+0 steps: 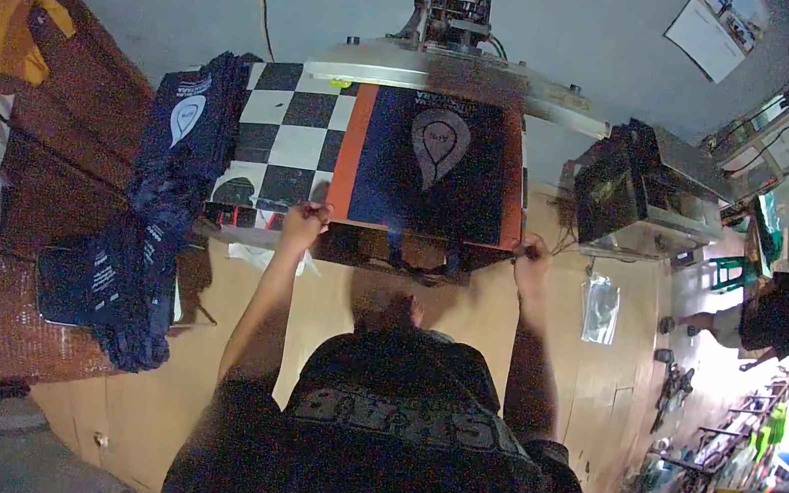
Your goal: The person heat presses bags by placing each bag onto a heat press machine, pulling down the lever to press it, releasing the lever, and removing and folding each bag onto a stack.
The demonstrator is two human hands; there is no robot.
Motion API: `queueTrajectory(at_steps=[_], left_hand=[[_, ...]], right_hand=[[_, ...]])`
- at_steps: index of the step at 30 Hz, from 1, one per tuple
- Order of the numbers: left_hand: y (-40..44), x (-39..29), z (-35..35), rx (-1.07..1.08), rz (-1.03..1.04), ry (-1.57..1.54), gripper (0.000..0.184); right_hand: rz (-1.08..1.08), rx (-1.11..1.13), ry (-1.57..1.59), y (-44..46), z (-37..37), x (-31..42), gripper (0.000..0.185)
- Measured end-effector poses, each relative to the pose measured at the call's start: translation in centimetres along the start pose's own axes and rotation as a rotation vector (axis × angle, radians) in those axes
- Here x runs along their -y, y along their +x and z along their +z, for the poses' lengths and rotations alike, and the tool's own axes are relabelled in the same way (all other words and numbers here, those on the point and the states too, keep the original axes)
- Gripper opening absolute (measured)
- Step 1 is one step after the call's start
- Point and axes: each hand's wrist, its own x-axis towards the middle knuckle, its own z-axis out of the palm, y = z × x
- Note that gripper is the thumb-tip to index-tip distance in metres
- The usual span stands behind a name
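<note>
In front of me a dark navy tote bag (485, 179) with a pale teardrop-shaped print lies flat on an orange press pad (350, 160). Its straps hang over the near edge. The upper plate of a heat press (459, 76) stands over the bag's far end. My left hand (306, 222) is closed at the pad's near left corner, with fingers pinched on its edge. At the near right corner my right hand (532, 258) is likewise closed on the edge. The fingertips are small and partly blurred.
A pile of navy printed bags (190, 137) drapes down on the left, beside a black-and-white checkered surface (293, 121). To the right stands a dark metal box (649, 197). A clear plastic sleeve (600, 309) lies on the floor. Another person (776, 318) sits far right.
</note>
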Motion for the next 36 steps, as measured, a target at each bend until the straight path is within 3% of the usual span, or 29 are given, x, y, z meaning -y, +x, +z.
queueTrajectory(at_steps=[2,5,10,13,14,17,18,21,26,28,30,32,34,36], left_hand=[[0.2,0.1,0.1,0.035,-0.002,0.034,0.010],[-3.6,-5.0,2.1,-0.326,0.942,0.651,0.016],[-3.4,-5.2,1.9,-0.159,0.870,0.791,0.024],[-4.3,-7.4,3.5,-0.150,0.985,0.681,0.023],[-4.1,-7.5,3.6,-0.149,0.997,0.680,0.023],[-3.7,-6.8,4.1,0.162,1.318,0.871,0.019],[-3.7,-6.9,3.8,0.156,1.327,0.868,0.019],[-3.4,-9.0,1.7,0.359,0.806,1.019,0.014],[-7.0,-20.3,3.8,0.429,0.638,0.654,0.009],[-8.6,-26.6,5.1,0.468,0.774,0.595,0.007],[-8.6,-31.5,6.2,0.496,1.202,0.552,0.005],[-7.9,-35.9,7.7,0.460,1.384,0.475,0.006],[-5.9,-40.6,9.2,0.366,1.518,0.464,0.011],[-3.1,-46.2,10.8,0.133,1.703,0.614,0.016]], right_hand=[[-0.113,-0.032,-0.107,0.0,0.1,0.0,0.029],[-0.471,0.001,-0.678,-0.3,0.4,4.1,0.030],[-0.566,-0.014,-0.459,1.1,1.3,1.6,0.032],[-0.411,0.017,-0.593,0.5,1.2,3.6,0.031],[-0.414,0.005,-0.591,0.5,1.4,4.0,0.031],[-0.581,0.300,-0.807,0.5,0.8,4.2,0.025],[-0.587,0.292,-0.810,0.7,0.3,4.5,0.025],[-0.596,0.428,-0.610,1.6,-1.1,6.7,0.020],[-0.458,0.482,-0.419,2.7,-3.5,15.7,0.020],[-0.541,0.439,-0.365,3.9,-4.0,20.3,0.019],[-0.623,0.394,-0.308,5.5,-4.0,25.3,0.018],[-0.670,0.364,-0.279,6.9,-4.3,31.0,0.017],[-0.847,0.398,-0.187,8.5,-4.3,36.0,0.015],[-0.837,0.403,-0.184,11.1,-3.9,37.1,0.015]])
